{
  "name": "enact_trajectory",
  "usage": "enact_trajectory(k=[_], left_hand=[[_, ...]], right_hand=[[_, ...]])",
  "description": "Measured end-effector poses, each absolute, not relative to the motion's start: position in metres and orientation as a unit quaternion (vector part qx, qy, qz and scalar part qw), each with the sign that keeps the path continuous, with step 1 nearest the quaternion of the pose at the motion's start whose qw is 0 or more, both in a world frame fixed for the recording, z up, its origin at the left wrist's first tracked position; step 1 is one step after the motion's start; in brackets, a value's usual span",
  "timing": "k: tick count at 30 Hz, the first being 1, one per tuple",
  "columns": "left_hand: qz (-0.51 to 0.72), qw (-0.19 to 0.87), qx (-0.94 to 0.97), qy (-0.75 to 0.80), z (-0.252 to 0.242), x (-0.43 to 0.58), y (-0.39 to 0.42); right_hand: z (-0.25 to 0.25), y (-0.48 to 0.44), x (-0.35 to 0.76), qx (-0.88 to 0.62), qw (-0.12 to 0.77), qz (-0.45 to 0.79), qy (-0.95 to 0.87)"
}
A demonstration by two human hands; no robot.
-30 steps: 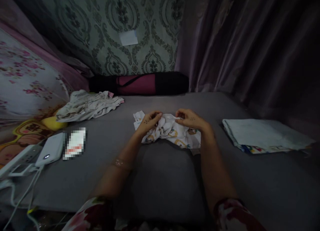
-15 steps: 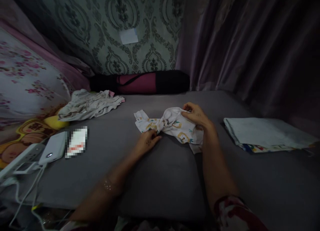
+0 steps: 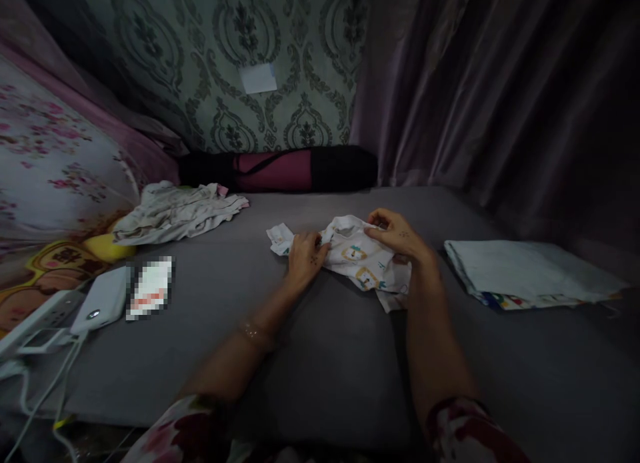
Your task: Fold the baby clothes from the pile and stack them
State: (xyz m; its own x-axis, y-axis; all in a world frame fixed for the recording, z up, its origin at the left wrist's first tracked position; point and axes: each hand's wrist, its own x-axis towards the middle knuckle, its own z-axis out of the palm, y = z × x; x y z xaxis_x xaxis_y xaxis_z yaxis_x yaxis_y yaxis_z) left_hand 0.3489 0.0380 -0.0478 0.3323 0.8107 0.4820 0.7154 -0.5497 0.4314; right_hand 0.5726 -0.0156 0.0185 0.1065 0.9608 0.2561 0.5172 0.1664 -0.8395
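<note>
A small white shirt point(image 3: 357, 255) with yellow and green prints lies partly spread on the grey bed surface, its neckline toward the far side. My left hand point(image 3: 306, 255) pinches the cloth left of the neckline, and a sleeve sticks out beyond it. With thumb and fingers, my right hand point(image 3: 393, 233) grips the edge right of the neckline. My right forearm covers part of the shirt's right side.
To the right lies a folded pale cloth point(image 3: 525, 269). At the left are a crumpled whitish garment point(image 3: 175, 213), a white power bank point(image 3: 103, 299), a power strip point(image 3: 43, 321) and cables. A black and magenta bag point(image 3: 275, 169) lies along the wall.
My left hand has moved up and right from the shirt's lower edge to beside the neckline. The cloth there looks less bunched. My right hand has stayed nearly in place.
</note>
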Motion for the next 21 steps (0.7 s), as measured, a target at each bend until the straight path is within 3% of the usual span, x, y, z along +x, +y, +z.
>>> enact_trajectory(k=[8,17,21], left_hand=[[0.289,0.153,0.784,0.528,-0.037,0.359,0.06],[0.457,0.434,0.597,0.495,0.02,0.286,0.072],[0.514,0.449,0.575,0.451,0.056,0.254,0.06]], right_hand=[[0.012,-0.014,0.582,-0.57,0.433,0.294,-0.634],[0.018,-0.017,0.572,-0.583,0.421,0.284,-0.634],[0.037,-0.02,0.551,-0.583,0.409,0.229,-0.664]])
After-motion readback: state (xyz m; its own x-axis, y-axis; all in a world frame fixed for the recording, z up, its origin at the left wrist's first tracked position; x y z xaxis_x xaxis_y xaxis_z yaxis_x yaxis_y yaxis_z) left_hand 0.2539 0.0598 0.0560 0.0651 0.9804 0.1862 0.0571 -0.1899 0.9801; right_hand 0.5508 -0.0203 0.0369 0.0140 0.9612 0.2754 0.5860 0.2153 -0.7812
